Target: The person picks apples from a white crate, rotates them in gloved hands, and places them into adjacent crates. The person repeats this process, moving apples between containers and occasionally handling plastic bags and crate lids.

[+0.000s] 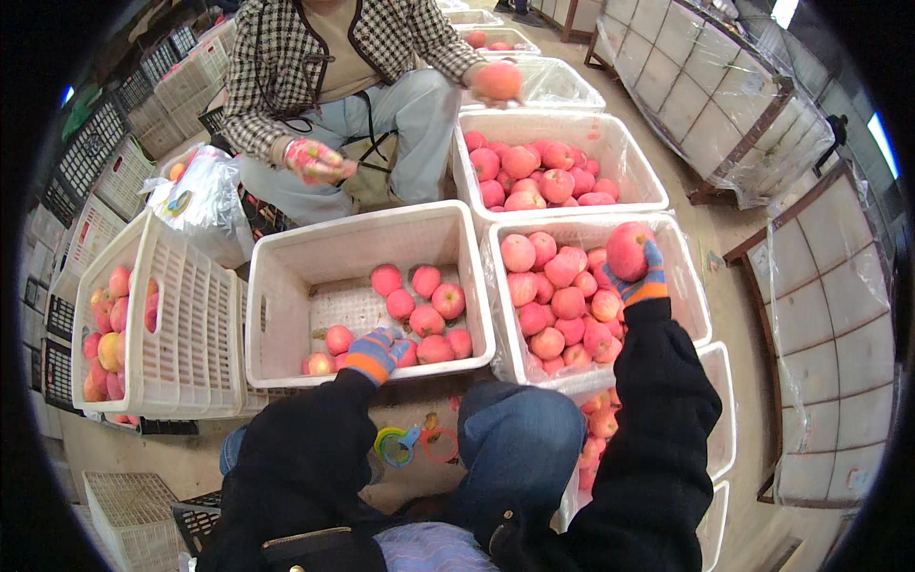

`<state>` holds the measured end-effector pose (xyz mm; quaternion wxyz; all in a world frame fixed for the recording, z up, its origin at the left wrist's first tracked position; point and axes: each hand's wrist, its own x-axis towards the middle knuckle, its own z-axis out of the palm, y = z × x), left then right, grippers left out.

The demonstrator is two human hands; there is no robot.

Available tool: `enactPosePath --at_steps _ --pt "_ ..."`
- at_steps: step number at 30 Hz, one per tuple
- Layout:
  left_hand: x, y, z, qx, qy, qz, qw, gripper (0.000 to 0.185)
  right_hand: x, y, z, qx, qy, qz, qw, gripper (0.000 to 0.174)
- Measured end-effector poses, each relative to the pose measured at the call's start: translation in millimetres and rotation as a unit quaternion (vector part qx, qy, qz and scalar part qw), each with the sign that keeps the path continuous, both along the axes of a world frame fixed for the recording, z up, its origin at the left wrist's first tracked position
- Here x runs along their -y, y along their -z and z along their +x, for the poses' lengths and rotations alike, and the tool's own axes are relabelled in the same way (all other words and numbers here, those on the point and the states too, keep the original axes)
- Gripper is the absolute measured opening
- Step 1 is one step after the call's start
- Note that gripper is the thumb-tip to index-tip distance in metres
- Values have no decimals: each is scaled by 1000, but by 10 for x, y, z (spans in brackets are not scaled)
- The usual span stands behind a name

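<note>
My right hand, in a blue, grey and orange glove, holds a large red apple over the right side of a plastic-lined white crate full of apples. My left hand, gloved alike, reaches over the near wall of a white plastic crate in front of me. Its fingers point down among red apples, beside one apple; whether they grip one is hidden. Several more apples lie on this crate's floor, mostly towards its right side.
Across from me sits a person whose hand holds an apple. Another lined apple crate stands beyond mine. A tipped white crate is at left. Coloured sizing rings lie near my knees. Wrapped stacks stand right.
</note>
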<state>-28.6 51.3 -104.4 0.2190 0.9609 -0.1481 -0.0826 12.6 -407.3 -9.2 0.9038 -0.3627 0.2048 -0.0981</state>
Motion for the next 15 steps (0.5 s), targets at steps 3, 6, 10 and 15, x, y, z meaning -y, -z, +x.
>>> enactPosePath --at_steps 3,6,10,15 --pt "12 -52 -65 36 -1 -14 999 29 338 235 765 -30 100 -139 985 62" --pt "44 -137 -70 28 7 1 1000 28 483 437 1540 -49 200 -307 929 68" --pt "101 -200 -41 41 -5 -25 999 20 438 592 2110 -93 229 -615 749 78" --pt "128 -243 -31 22 -9 -42 999 17 241 650 2275 -232 90 -770 588 82"
